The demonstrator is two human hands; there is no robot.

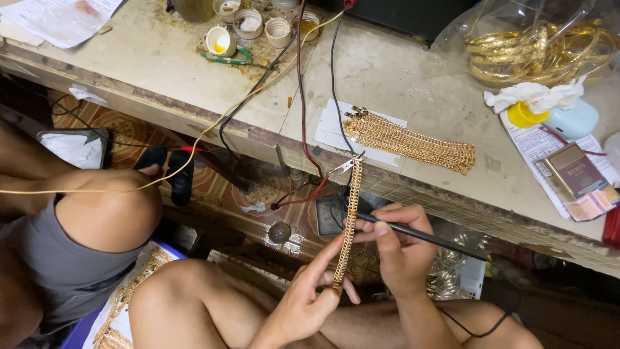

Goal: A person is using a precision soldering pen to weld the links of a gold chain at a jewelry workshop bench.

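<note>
My left hand [309, 298] pinches the lower end of a gold chain bracelet [349, 220], held taut and upright. Its upper end is gripped by a metal clip [349, 164] wired at the bench edge. My right hand [400, 249] holds a thin black pen-like tool [426, 237], its tip touching the chain at mid-length. A row of several similar gold chains [413, 141] lies on a white sheet [330, 128] on the bench.
Small pots [221, 40] and cups stand at the bench's back. Red, black and yellow wires [300, 84] cross it. A clear bag of gold bangles [539, 52], a tissue, a yellow-capped bottle and a small box sit at right. Another person's knee [110, 207] is at left.
</note>
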